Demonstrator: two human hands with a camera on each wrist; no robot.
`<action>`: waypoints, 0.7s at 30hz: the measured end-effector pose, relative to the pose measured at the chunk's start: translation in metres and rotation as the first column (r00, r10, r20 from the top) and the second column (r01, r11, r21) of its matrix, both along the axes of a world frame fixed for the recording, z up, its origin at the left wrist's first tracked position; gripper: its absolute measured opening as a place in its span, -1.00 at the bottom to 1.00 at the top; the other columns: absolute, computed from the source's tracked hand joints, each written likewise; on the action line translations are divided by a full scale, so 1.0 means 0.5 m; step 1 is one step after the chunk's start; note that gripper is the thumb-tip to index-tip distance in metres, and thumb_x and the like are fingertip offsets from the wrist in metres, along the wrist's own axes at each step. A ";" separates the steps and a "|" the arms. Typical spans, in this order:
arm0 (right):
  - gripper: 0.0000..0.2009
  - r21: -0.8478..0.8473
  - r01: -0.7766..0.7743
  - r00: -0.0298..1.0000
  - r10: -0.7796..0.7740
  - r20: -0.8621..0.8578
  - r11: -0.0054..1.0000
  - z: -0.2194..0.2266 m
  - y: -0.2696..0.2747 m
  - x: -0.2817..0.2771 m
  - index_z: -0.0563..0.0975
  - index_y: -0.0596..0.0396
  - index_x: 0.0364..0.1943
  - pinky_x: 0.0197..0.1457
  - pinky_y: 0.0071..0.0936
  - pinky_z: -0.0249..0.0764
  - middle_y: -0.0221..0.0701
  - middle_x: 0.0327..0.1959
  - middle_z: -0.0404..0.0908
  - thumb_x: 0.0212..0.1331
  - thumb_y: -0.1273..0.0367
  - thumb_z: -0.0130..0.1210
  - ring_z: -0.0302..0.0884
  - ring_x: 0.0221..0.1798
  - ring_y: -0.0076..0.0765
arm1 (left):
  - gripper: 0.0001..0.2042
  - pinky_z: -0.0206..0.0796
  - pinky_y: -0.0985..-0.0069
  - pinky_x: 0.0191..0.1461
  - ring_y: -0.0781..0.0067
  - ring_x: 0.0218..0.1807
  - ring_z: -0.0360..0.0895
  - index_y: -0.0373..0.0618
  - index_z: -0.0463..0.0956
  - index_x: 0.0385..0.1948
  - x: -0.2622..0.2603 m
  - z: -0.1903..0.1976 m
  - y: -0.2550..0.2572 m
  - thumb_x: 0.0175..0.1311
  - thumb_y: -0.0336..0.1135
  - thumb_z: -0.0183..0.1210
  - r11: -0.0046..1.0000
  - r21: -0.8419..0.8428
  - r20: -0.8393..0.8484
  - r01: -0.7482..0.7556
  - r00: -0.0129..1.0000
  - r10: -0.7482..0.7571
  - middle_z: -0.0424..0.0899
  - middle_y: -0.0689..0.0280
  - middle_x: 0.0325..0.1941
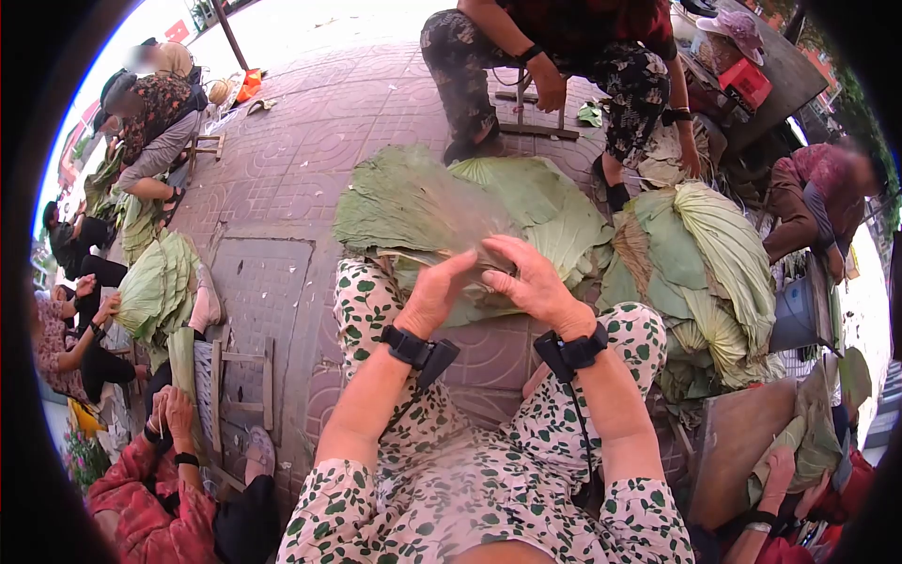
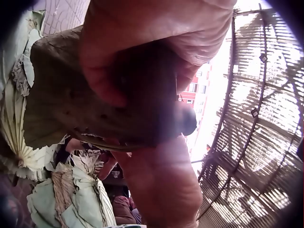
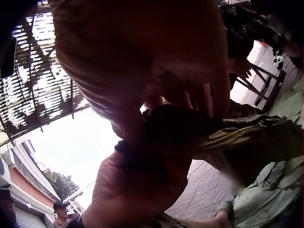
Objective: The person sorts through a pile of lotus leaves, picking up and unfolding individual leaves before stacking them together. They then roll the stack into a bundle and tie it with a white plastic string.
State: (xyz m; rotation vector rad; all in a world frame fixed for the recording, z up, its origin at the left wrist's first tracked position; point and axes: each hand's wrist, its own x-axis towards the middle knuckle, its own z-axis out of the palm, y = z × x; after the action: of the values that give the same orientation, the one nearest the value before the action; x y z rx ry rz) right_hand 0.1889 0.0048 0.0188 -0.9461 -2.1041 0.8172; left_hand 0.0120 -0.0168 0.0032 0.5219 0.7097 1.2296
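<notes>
Both hands are close together above the lap in the head view. My left hand (image 1: 434,291) and right hand (image 1: 537,282) grip the near edge of a large dried lotus leaf (image 1: 390,202). In the left wrist view the leaf (image 2: 52,95) looks dark and folded, with left fingers curled over it and the right hand (image 2: 161,175) below. Wrinkled layered edges of the leaf (image 3: 232,137) run out from between both hands in the right wrist view. The gripped part is hidden in shadow. Another broad green lotus leaf (image 1: 540,197) spreads on the paving just beyond.
A tall pile of lotus leaves (image 1: 700,254) stands to the right. Facing me, a person in patterned trousers (image 1: 460,80) sits on a low stool. Others handle leaves (image 1: 160,282) at the left. A wooden stool (image 1: 244,381) and a blue-grey bucket (image 1: 794,315) stand either side.
</notes>
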 end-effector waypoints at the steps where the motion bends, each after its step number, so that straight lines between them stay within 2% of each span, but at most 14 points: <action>1: -0.49 -0.030 -0.008 0.999 0.007 -0.033 1.000 0.002 0.001 0.000 0.40 0.19 0.05 0.24 -0.29 0.20 -0.11 0.10 0.38 0.07 0.17 0.13 0.28 0.18 -0.03 | -0.85 0.36 0.51 -0.08 0.48 -0.22 0.52 -0.23 0.50 -0.24 0.000 0.002 0.000 0.22 -0.39 0.06 1.000 0.006 -0.007 -0.002 1.000 0.002 0.59 0.30 -0.27; 5: -0.50 -0.080 -0.035 0.998 0.030 -0.064 0.996 0.010 0.002 0.002 0.41 0.20 0.04 0.22 -0.33 0.22 -0.11 0.07 0.40 0.09 0.15 0.12 0.32 0.14 -0.06 | -0.82 0.35 0.48 -0.03 0.46 -0.18 0.51 -0.24 0.48 -0.20 0.002 0.015 -0.007 0.18 -0.42 0.07 0.997 0.071 -0.052 -0.026 0.998 0.030 0.58 0.30 -0.23; 7: -0.50 -0.196 -0.042 0.994 0.021 -0.111 0.980 0.023 -0.001 0.001 0.41 0.20 0.04 0.19 -0.36 0.25 -0.12 0.05 0.42 0.11 0.13 0.10 0.36 0.11 -0.10 | -0.80 0.35 0.46 -0.02 0.46 -0.16 0.51 -0.24 0.46 -0.18 -0.002 0.006 -0.008 0.17 -0.42 0.07 0.997 0.082 -0.065 -0.009 0.998 0.015 0.58 0.29 -0.22; 14: -0.53 -0.182 -0.038 0.986 0.007 -0.169 0.983 0.007 0.003 -0.004 0.43 0.21 0.02 0.16 -0.37 0.27 -0.14 0.02 0.44 0.15 0.14 0.08 0.37 0.09 -0.13 | -0.76 0.35 0.47 -0.03 0.46 -0.14 0.49 -0.19 0.42 -0.12 0.001 0.014 -0.011 0.15 -0.42 0.07 0.989 0.145 -0.062 -0.010 0.998 0.019 0.55 0.31 -0.18; 19: -0.55 -0.104 -0.070 0.992 0.058 -0.112 0.992 0.010 -0.003 -0.011 0.42 0.23 0.02 0.14 -0.36 0.28 -0.13 -0.01 0.46 0.18 0.16 0.04 0.37 0.09 -0.11 | -0.80 0.36 0.51 -0.08 0.50 -0.17 0.50 -0.18 0.45 -0.17 0.001 0.007 -0.009 0.16 -0.41 0.07 0.996 0.081 -0.114 -0.044 0.992 0.053 0.56 0.35 -0.22; 21: -0.56 -0.137 -0.065 0.990 0.047 -0.136 0.988 0.007 -0.001 -0.013 0.42 0.25 0.01 0.12 -0.38 0.29 -0.13 -0.04 0.47 0.19 0.17 0.03 0.39 0.06 -0.16 | -0.81 0.36 0.52 -0.09 0.51 -0.19 0.50 -0.18 0.46 -0.19 0.000 0.004 -0.007 0.17 -0.41 0.07 0.996 0.077 -0.138 -0.048 0.989 0.058 0.57 0.35 -0.23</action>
State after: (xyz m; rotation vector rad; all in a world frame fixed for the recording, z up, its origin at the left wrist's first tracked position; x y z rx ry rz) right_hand 0.1824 0.0044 0.0222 -0.8830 -1.9868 1.0405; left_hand 0.0119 -0.0205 0.0050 0.6586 0.8040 1.2813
